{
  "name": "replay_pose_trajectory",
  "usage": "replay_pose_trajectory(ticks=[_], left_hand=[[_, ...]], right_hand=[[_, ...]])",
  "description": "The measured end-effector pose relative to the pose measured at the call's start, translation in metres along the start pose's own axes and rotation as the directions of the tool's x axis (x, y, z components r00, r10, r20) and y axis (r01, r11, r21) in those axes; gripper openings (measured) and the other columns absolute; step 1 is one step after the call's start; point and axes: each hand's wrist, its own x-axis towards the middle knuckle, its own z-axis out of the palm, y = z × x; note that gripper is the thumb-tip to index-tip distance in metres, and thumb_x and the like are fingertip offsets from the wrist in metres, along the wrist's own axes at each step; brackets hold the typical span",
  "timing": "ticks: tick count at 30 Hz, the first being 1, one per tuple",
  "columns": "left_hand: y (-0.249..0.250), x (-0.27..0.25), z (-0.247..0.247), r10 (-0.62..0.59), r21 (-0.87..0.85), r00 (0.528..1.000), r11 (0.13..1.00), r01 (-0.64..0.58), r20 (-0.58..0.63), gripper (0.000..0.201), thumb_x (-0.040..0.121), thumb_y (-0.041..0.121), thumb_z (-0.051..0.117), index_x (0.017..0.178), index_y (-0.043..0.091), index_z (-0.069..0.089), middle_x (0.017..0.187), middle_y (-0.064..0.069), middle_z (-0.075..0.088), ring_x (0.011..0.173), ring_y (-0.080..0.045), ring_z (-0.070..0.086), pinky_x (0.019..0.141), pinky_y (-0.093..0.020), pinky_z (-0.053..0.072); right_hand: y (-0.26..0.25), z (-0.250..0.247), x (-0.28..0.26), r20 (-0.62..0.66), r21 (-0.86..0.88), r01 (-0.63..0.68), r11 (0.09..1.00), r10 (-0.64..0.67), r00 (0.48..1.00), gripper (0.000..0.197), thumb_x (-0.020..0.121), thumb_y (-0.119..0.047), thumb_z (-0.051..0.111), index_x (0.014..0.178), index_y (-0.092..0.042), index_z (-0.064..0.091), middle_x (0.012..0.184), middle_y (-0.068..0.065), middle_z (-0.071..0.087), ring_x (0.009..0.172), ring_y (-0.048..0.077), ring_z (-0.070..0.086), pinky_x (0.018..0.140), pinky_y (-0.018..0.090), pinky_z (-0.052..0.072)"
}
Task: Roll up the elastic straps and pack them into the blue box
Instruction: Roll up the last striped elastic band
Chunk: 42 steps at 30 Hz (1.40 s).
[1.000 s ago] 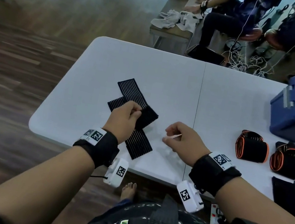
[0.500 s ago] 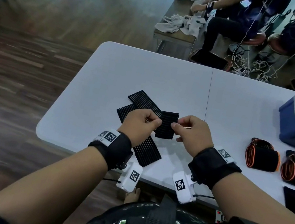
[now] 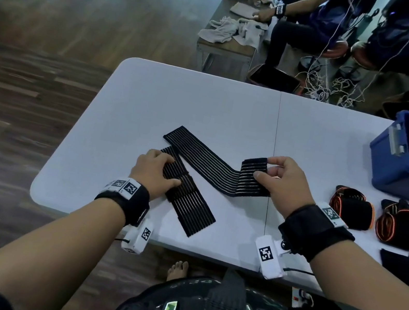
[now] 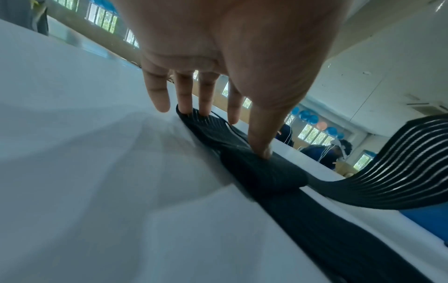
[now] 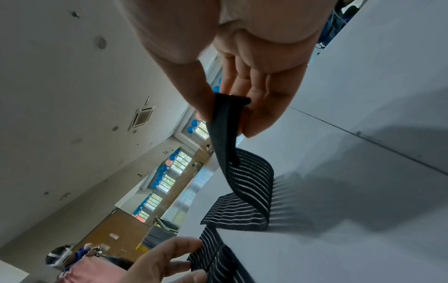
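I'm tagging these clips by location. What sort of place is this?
Probably a large indoor hall used for recording sessions, not a home. A white folding table stands on a wood floor, other seated people with wrist bands handle cloths at a bench, and cables lie loose.

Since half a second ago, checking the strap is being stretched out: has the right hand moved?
Yes. The right hand pulled the black ribbed elastic strap end rightward, across the white table's centre seam.
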Motion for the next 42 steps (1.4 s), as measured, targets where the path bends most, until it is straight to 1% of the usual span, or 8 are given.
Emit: replay_pose_trajectory(ticks=[6, 9, 13, 20, 24, 28, 34, 42], left_hand=[[-0.004, 0.011, -0.001, -0.008, 0.058, 1.000, 0.998, 0.007, 0.019, 0.067, 0.077, 0.061, 0.075, 0.134, 0.030, 0.056, 0.152, -0.004, 0.038, 0.140, -0.029, 0.034, 0.114, -0.046, 0.038], [-0.006, 0.015, -0.004, -0.022, 0.058, 1.000, 0.998, 0.022, -0.001, 0.056, 0.086, 0.049, 0.071, 0.135, 0.025, 0.057, 0.154, -0.009, 0.036, 0.141, -0.033, 0.033, 0.115, -0.047, 0.036], [-0.009, 0.020, -0.006, -0.006, 0.168, 1.000, 0.986, 0.004, 0.012, 0.039, 0.091, 0.036, 0.065, 0.128, 0.022, 0.061, 0.144, -0.009, 0.047, 0.133, -0.033, 0.039, 0.109, -0.046, 0.041], [-0.004, 0.018, -0.012, 0.043, 0.135, 0.997, 0.990, -0.034, -0.063, 0.023, 0.094, 0.019, 0.051, 0.107, 0.010, 0.068, 0.119, -0.010, 0.057, 0.108, -0.031, 0.057, 0.090, -0.039, 0.049], [0.003, 0.009, -0.020, 0.015, -0.049, 0.992, 0.999, -0.021, -0.128, 0.032, 0.095, 0.011, 0.048, 0.126, 0.015, 0.051, 0.099, -0.005, 0.062, 0.088, -0.026, 0.061, 0.078, -0.036, 0.048], [0.007, 0.002, -0.030, 0.045, -0.113, 0.991, 0.992, -0.059, -0.122, 0.044, 0.084, 0.002, 0.052, 0.121, 0.024, 0.045, 0.096, 0.000, 0.061, 0.078, -0.017, 0.059, 0.071, -0.033, 0.049], [0.009, 0.000, -0.038, 0.007, -0.177, 0.958, 0.982, -0.061, -0.287, 0.014, 0.097, 0.019, 0.054, 0.104, 0.018, 0.067, 0.091, 0.000, 0.071, 0.084, -0.018, 0.063, 0.075, -0.027, 0.045], [0.031, -0.007, -0.074, 0.082, -0.177, 0.920, 0.971, -0.160, -0.384, 0.021, 0.100, 0.028, 0.058, 0.099, 0.018, 0.077, 0.093, -0.003, 0.064, 0.085, -0.017, 0.057, 0.081, -0.029, 0.043]], right_hand=[[0.001, -0.004, 0.002, 0.033, -0.038, -0.027, 0.999, 0.029, 0.999, 0.019, 0.075, -0.022, 0.077, 0.080, -0.014, 0.061, 0.079, 0.008, 0.066, 0.076, 0.027, 0.068, 0.080, 0.057, 0.058], [-0.001, -0.006, 0.000, 0.076, -0.052, -0.047, 0.998, 0.051, 0.996, 0.030, 0.073, -0.025, 0.079, 0.072, -0.016, 0.051, 0.081, 0.017, 0.065, 0.077, 0.038, 0.070, 0.075, 0.058, 0.060], [0.001, -0.007, -0.001, 0.164, -0.010, -0.067, 0.998, 0.068, 0.984, 0.037, 0.082, -0.010, 0.079, 0.070, -0.015, 0.045, 0.077, 0.011, 0.063, 0.071, 0.026, 0.069, 0.071, 0.046, 0.062], [-0.005, -0.008, -0.002, 0.184, -0.071, 0.001, 0.997, 0.012, 0.983, 0.035, 0.071, -0.023, 0.089, 0.070, -0.015, 0.055, 0.063, 0.003, 0.059, 0.058, 0.017, 0.055, 0.057, 0.032, 0.050], [-0.011, -0.010, -0.002, 0.192, -0.051, 0.012, 0.999, -0.002, 0.981, 0.016, 0.078, -0.014, 0.083, 0.083, -0.012, 0.068, 0.087, 0.010, 0.073, 0.081, 0.025, 0.071, 0.072, 0.041, 0.061], [-0.014, -0.012, 0.001, 0.196, -0.058, 0.046, 0.997, -0.034, 0.980, 0.023, 0.080, 0.006, 0.074, 0.085, -0.016, 0.066, 0.095, 0.009, 0.071, 0.077, 0.024, 0.071, 0.064, 0.031, 0.057], [-0.016, -0.010, 0.002, 0.171, -0.086, 0.138, 0.987, -0.122, 0.978, 0.025, 0.080, 0.009, 0.070, 0.083, -0.016, 0.067, 0.085, 0.012, 0.069, 0.067, 0.021, 0.060, 0.062, 0.032, 0.053], [-0.035, -0.010, 0.006, 0.148, -0.128, 0.254, 0.959, -0.235, 0.961, 0.028, 0.085, 0.005, 0.065, 0.078, -0.021, 0.069, 0.081, 0.003, 0.068, 0.070, 0.016, 0.059, 0.062, 0.026, 0.049]])
